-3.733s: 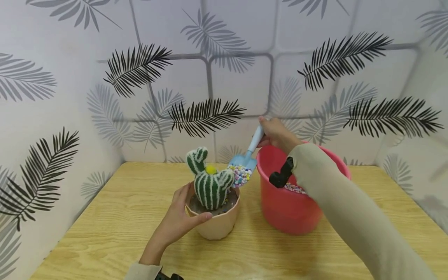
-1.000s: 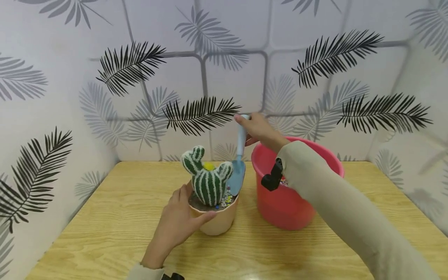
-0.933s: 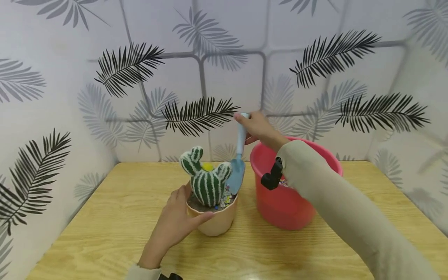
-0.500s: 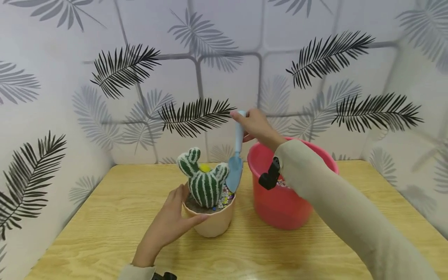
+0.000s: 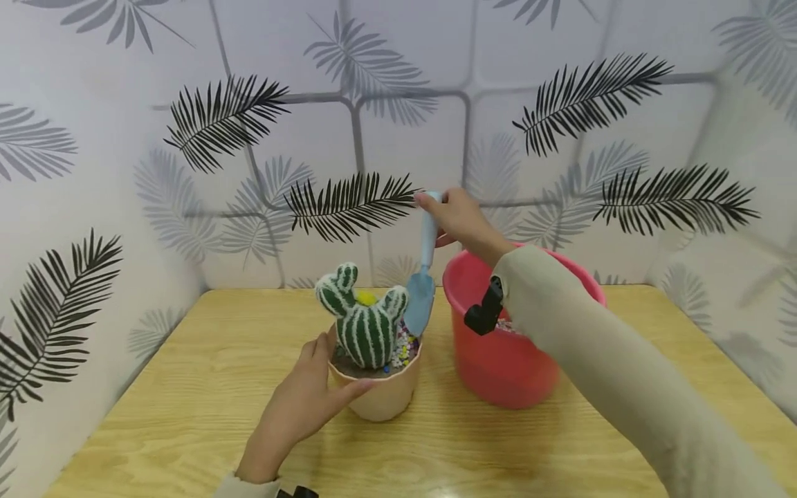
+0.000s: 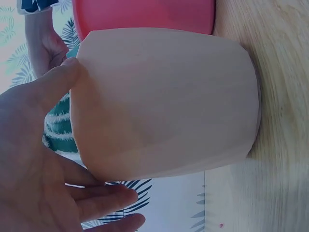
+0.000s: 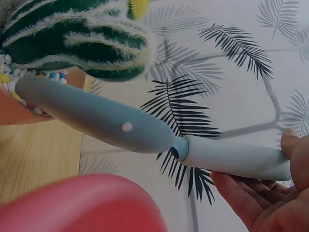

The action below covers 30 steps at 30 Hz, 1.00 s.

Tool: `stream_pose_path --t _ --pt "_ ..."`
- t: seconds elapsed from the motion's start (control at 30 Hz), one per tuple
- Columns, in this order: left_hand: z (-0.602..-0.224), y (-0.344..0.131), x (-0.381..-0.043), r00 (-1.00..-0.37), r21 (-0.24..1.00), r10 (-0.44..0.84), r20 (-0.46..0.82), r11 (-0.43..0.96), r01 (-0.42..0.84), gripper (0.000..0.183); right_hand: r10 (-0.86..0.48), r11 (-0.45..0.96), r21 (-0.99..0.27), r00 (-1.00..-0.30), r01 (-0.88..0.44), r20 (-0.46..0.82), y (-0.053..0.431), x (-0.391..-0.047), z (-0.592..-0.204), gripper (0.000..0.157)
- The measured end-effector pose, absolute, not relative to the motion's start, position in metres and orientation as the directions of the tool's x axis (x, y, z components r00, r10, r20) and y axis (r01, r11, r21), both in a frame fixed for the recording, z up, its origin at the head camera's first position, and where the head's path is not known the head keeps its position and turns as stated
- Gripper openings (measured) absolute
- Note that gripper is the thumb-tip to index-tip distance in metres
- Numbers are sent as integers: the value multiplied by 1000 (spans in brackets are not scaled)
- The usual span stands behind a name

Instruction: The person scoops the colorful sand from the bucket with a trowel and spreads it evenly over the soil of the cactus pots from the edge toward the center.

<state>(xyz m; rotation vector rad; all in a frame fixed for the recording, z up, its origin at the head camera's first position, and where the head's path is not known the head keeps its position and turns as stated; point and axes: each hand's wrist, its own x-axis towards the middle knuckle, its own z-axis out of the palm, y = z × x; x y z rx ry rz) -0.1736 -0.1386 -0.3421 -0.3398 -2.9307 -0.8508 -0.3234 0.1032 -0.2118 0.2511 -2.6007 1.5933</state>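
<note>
A cream flower pot (image 5: 382,401) stands on the table, with a green-and-white knitted cactus (image 5: 367,335) upright in it. My left hand (image 5: 301,401) grips the pot's rim from the left, thumb in front. My right hand (image 5: 463,220) holds the pale handle of a light-blue trowel (image 5: 420,301), blade pointing down at the pot's right side. Beneath the blade tip, colourful pebbles (image 5: 403,354) lie on the brown filling right of the cactus. In the right wrist view, one white pebble (image 7: 126,126) clings to the trowel's blade.
A pink bucket (image 5: 504,370) with more pebbles (image 5: 506,325) inside stands right of the pot, partly under the right forearm. The wooden table (image 5: 205,387) meets a leaf-patterned wall covering (image 5: 417,152) behind and at both sides.
The trowel, heaped with pebbles 3.7 seconds ago, has tipped down to near vertical; pebbles now lie beside the cactus. In the last second the trowel has risen slightly. The left hand keeps its grip.
</note>
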Motion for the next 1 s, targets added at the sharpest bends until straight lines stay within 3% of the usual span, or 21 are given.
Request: stream_pose_path --t 0.5,0.77,1.0 --pt "-327 -144 -169 -966 552 233 112 793 256 89 -30 385 -909 -986 -162 163 131 -318 -192 39" --pt "-319 -144 -166 -964 533 242 113 804 265 81 -34 378 -912 -987 -158 157 147 -315 -179 50" --pt "-316 -144 -163 -963 518 237 125 812 267 73 -16 350 -919 -982 -181 187 164 -310 -170 44"
